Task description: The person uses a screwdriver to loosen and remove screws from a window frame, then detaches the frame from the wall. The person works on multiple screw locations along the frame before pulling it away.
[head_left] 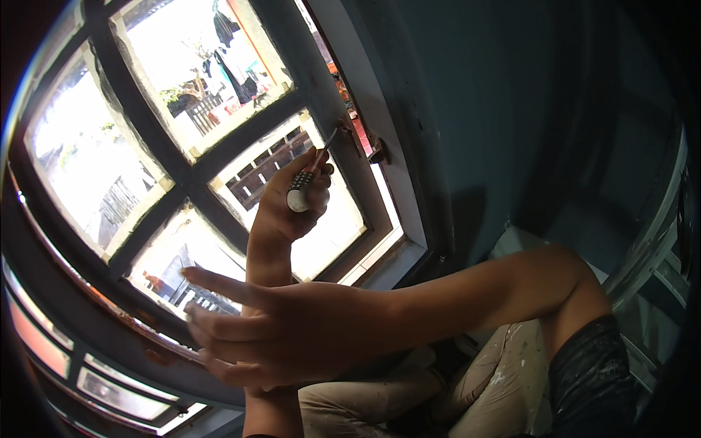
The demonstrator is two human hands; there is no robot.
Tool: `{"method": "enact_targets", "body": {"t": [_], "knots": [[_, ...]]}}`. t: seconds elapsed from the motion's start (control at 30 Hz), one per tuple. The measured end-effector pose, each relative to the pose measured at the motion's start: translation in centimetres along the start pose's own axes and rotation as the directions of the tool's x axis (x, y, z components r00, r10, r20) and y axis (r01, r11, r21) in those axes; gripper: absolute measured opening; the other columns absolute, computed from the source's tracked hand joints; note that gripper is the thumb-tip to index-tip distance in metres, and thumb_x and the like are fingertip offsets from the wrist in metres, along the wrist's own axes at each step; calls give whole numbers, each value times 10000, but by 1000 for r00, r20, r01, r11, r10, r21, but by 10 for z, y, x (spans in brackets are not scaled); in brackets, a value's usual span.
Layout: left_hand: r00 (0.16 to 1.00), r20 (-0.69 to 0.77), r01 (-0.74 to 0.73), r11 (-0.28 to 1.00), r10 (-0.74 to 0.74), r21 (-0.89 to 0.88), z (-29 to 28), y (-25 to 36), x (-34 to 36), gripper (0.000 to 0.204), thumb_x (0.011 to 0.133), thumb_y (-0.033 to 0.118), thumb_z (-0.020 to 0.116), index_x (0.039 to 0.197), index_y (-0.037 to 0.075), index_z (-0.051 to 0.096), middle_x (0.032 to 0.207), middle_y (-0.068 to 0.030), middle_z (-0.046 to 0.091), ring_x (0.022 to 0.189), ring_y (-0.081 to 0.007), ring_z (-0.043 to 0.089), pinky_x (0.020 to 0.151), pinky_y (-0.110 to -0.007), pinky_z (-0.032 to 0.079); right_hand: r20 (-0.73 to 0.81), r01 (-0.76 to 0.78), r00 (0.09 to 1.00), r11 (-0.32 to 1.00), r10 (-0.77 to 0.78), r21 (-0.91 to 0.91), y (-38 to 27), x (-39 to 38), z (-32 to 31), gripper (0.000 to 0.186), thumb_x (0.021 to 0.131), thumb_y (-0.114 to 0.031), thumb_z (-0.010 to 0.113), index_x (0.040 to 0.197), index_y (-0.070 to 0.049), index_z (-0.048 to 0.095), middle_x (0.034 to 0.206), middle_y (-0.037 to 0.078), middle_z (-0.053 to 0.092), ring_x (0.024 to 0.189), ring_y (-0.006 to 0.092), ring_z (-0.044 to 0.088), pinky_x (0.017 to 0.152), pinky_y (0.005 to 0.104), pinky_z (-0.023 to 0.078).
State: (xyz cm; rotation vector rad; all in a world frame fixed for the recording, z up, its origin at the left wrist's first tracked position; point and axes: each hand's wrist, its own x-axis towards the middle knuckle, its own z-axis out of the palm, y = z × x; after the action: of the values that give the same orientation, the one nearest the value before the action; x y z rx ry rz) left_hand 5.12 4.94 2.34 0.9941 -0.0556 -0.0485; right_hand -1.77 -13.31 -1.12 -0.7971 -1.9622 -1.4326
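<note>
My left hand [292, 193], raised in front of the window, is closed round a screwdriver [298, 191] with a dark checkered handle and a pale butt end. Its thin metal shaft points up and right, the tip beside a rusty metal fitting [345, 128] on the window frame's edge. A small dark round thing [328, 168] shows at the fingers; I cannot tell what it is. My right hand [281, 332] crosses over the left forearm, its fingers stretched out and apart toward the left, slightly blurred. Nothing shows in it.
The dark-framed window sash [191, 177] stands slightly apart from its jamb [401, 146], where a metal catch [378, 151] sits. A blue-grey wall [496, 109] is at right. My paint-spotted trousers [504, 372] show below. Clear plastic-looking material [657, 241] lies at the far right.
</note>
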Motion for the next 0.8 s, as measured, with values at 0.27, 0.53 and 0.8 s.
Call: {"method": "enact_targets", "body": {"t": [0.27,0.53,0.8], "knots": [[917,-286,-281,959,277,27,24,-17,-21,288,1074,311,691,1117,26,692,918,-61,685,688,-139,717,553,-238,633,412,-208,909,922,59,326,36,40,14,492,1019,-449,655,1452,-221,599,1489,78,588,1508,239,442,1337,530,242],[999,-44,-18,998,16,-59,-21,6,2,255,1095,302,656,1104,47,661,847,-53,675,644,-128,726,519,-237,642,153,230,954,956,-259,183,13,60,33,758,990,-781,480,1632,-379,446,1761,33,336,1676,270,131,1317,698,-85],[999,-40,-33,998,31,-53,-10,8,6,235,1129,234,585,1092,2,593,863,-69,671,620,-111,707,513,-200,620,127,418,905,904,-406,-91,-7,92,14,749,1022,-807,342,1603,-350,466,1703,45,420,1663,275,182,1249,805,-122]]}}
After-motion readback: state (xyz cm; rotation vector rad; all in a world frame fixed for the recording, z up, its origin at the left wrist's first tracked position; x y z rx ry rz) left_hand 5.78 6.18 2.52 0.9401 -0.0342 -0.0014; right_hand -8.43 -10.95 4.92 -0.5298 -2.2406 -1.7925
